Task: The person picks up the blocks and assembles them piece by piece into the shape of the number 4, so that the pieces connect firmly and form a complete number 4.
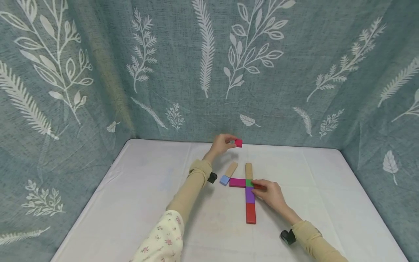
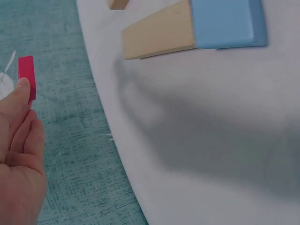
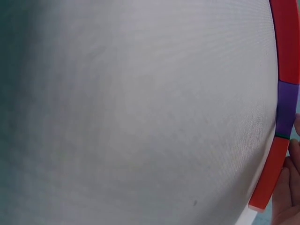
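My left hand (image 1: 220,144) is at the far edge of the table, pinching a small pinkish-red block (image 1: 239,143) between thumb and fingertips; the left wrist view shows this block upright at the fingertips. My right hand (image 1: 270,194) is low over a cross of blocks, thumb and index finger on either side of its right-hand red block (image 1: 260,186), which they partly hide. A green block (image 1: 249,183) forms the centre. Around it lie a magenta block (image 1: 237,182) to the left, a plain wooden one (image 1: 248,171) beyond, and a purple block (image 1: 250,195) followed by a longer red block (image 1: 251,213) on the near side.
Left of the cross, a loose wooden block (image 1: 231,169) lies slanted, end to end with a light blue block (image 1: 224,180). A white cloth covers the table (image 1: 209,233). Blue-green curtains (image 1: 183,72) with white leaf patterns hang behind it and at both sides.
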The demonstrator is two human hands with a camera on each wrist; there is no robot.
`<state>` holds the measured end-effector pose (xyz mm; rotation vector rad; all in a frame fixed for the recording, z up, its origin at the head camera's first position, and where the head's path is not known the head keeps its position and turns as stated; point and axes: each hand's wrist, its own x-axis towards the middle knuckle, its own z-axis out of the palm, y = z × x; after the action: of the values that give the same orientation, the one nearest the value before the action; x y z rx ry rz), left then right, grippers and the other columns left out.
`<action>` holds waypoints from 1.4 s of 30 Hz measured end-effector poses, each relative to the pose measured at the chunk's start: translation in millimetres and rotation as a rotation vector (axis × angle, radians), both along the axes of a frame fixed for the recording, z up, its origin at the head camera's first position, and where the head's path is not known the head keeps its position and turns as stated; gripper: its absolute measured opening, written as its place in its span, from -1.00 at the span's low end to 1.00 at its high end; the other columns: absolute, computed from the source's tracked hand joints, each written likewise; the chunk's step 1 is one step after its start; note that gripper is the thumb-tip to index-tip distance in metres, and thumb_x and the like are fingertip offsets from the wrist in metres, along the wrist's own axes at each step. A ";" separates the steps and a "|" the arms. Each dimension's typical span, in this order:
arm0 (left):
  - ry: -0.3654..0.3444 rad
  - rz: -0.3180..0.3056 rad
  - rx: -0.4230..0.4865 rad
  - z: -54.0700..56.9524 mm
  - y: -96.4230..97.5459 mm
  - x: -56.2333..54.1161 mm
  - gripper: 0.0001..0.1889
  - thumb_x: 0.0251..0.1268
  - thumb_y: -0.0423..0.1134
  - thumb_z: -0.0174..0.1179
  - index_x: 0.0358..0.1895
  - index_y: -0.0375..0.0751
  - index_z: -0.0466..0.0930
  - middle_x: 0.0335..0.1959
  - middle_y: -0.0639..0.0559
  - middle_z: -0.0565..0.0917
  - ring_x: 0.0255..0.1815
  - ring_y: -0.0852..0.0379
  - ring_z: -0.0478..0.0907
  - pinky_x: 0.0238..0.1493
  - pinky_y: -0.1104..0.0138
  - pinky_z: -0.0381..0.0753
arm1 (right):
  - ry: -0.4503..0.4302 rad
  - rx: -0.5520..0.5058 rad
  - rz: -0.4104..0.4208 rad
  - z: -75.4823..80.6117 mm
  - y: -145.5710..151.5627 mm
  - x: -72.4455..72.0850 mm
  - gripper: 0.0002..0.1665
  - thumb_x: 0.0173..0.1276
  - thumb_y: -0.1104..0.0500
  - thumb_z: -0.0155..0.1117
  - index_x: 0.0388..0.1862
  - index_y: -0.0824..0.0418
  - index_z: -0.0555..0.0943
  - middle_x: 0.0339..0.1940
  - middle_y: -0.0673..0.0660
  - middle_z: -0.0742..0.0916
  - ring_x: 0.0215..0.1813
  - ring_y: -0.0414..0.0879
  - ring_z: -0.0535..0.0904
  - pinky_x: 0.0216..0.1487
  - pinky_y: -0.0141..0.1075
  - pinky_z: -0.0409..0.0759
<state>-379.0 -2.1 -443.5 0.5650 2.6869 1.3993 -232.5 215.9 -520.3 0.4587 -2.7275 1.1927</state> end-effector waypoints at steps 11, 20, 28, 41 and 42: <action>-0.041 -0.080 -0.026 -23.8 2.8 4.5 -0.69 0.26 -0.40 0.19 0.08 -0.33 0.59 0.09 -0.19 0.64 0.19 -0.08 0.53 0.22 0.24 0.51 | -0.017 -0.008 -0.006 1.0 -0.3 0.6 -0.59 0.06 0.31 0.45 -0.05 0.28 0.68 -0.10 0.19 0.76 0.00 0.07 0.67 0.03 -0.10 0.62; -0.003 -0.066 -0.049 -42.7 -1.3 11.9 -0.73 0.23 -0.43 0.20 0.00 -0.37 0.63 0.03 -0.21 0.66 0.15 -0.11 0.56 0.20 0.20 0.52 | -0.045 -0.001 -0.012 1.7 -2.5 2.8 -0.59 0.08 0.30 0.44 -0.03 0.27 0.67 -0.08 0.20 0.76 0.02 0.08 0.66 0.05 -0.10 0.61; 0.012 -0.077 -0.091 -50.0 -0.6 12.4 -0.74 0.24 -0.45 0.18 0.00 -0.39 0.62 0.01 -0.23 0.67 0.11 -0.11 0.59 0.16 0.19 0.55 | -0.042 -0.012 -0.014 2.4 -1.5 1.8 -0.59 0.08 0.31 0.44 -0.03 0.28 0.68 -0.08 0.20 0.76 0.02 0.08 0.67 0.04 -0.10 0.61; 0.019 -0.069 -0.138 -55.1 4.8 13.7 -0.75 0.25 -0.47 0.16 -0.01 -0.38 0.63 0.00 -0.22 0.67 0.09 -0.10 0.59 0.16 0.18 0.55 | -0.033 -0.004 -0.008 1.6 -0.7 2.4 -0.59 0.07 0.30 0.45 -0.04 0.28 0.68 -0.07 0.19 0.76 0.02 0.06 0.67 0.03 -0.11 0.62; 0.020 -0.071 -0.138 -55.0 4.8 13.5 -0.75 0.25 -0.48 0.16 -0.01 -0.38 0.63 0.00 -0.22 0.67 0.09 -0.09 0.59 0.16 0.18 0.55 | -0.029 -0.002 -0.008 1.8 -0.4 2.2 -0.59 0.07 0.31 0.45 -0.04 0.29 0.68 -0.08 0.19 0.76 0.02 0.06 0.67 0.03 -0.12 0.62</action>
<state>-365.5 2.8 -498.5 0.6583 2.7231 1.1857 -230.3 215.5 -518.5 0.4328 -2.7498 1.2097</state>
